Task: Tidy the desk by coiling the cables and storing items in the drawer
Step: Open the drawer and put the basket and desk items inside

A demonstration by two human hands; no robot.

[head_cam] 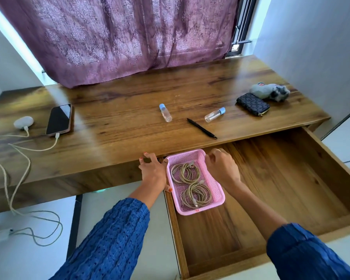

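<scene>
Risks, judged from present layout:
- Drawer (271,178) pulled fully out from under surface (129,122). Basket (214,178) seated at drawer's far-left corner, far end tucked beneath surface edge. Any lift there likely to catch rim on the edge above and tip contents.
- Left hand (152,170) wedged between basket wall and drawer's left side, fingers spread on surface edge, thumb at basket's side; pinch likely if drawer is pushed in now.
- Two charging leads (18,168) trailing off surface's left edge to floor; snag possible, dragging phone (59,120) or white case (23,122) off.
- Bottles (165,113) (214,115) lying on their sides, free to roll; pen (201,128) near front edge, above open drawer.

Containers:
- Drawer: basket only, remainder bare wood.
- Basket: two coiled cables (185,172) (197,194), one behind the other, flat on base, ends within walls.

Grip state:
- Left: fingers apart, holding nothing.
- Right hand (220,166): fingers curled at basket's far-right rim; clamped on rim or merely touching, cannot tell.

Outstanding on surface: wallet (253,104), grey pouch (269,91).
</scene>
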